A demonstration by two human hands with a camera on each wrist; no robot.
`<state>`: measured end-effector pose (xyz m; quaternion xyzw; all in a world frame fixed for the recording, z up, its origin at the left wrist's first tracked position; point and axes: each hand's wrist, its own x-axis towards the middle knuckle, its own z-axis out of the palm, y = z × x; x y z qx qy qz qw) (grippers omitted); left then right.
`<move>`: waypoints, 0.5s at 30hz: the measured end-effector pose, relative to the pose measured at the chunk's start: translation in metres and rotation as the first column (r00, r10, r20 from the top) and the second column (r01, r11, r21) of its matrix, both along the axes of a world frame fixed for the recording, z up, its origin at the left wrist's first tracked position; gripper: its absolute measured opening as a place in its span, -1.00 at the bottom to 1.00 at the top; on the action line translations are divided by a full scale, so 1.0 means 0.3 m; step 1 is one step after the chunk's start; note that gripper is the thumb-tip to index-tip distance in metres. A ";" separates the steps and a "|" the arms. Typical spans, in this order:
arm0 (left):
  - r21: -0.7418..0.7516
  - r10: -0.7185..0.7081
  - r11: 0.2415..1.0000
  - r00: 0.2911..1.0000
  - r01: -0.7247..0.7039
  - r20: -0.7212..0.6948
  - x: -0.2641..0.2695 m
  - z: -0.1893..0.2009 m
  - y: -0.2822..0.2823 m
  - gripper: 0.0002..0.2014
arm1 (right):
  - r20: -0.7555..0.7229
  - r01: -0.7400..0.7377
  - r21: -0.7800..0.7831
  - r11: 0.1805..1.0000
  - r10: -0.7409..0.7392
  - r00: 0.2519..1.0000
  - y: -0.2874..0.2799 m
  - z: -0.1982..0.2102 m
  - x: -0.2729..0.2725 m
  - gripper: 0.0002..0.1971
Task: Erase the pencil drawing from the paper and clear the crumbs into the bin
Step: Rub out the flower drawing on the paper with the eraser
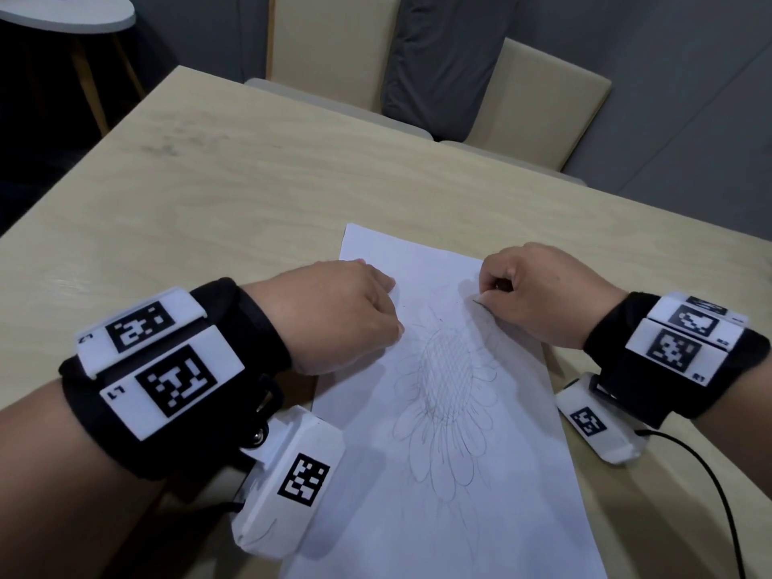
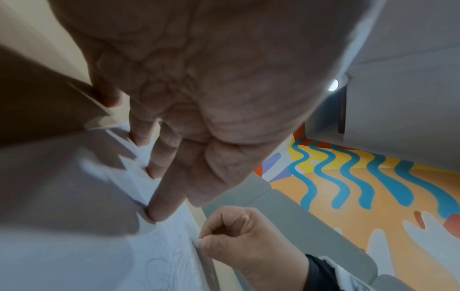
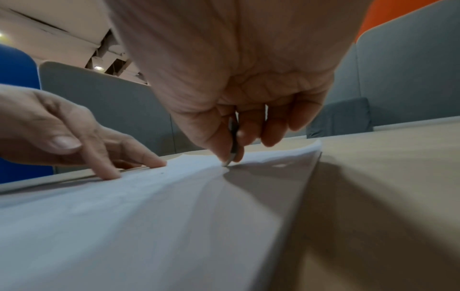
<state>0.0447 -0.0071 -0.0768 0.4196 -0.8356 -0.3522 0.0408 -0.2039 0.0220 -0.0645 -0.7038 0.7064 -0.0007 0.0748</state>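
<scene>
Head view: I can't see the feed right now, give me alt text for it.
The right hand pinches a small eraser against a sheet of paper bearing a pencil flower drawing, while the left hand presses the sheet flat on a wooden table.

A light wood-grain desk [image 1: 234, 181] spreads beyond both hands. Past its far edge, ahead of the hands, stand two cream high-backed chairs [image 1: 539, 102] with a dark grey cushion [image 1: 443, 56] between them, against grey padded wall panels [image 1: 689, 77]. Far off to the left of the left hand, a round white side table [image 1: 62, 14] stands on wooden legs. The left wrist view shows a floor [image 2: 373, 187] painted orange with wavy blue and yellow bands. In the right wrist view, a ceiling spotlight [image 3: 98, 68] glows above a blue panel [image 3: 17, 78].
</scene>
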 end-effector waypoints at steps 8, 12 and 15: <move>0.000 0.010 1.000 1.000 -0.010 -0.029 -0.002 -0.011 -0.005 -0.66 | 0.021 -0.009 0.025 1.000 0.009 1.000 0.010 0.007 0.000 -0.81; 0.002 0.023 1.000 1.000 -0.023 -0.009 -0.004 -0.009 -0.002 -0.65 | 0.019 -0.001 0.020 1.000 0.000 1.000 0.009 0.010 -0.003 -0.82; 0.035 0.023 0.999 0.999 -0.024 0.025 -0.004 0.006 0.005 -0.51 | 0.046 -0.059 0.084 0.995 0.055 0.997 0.056 0.018 0.028 -0.84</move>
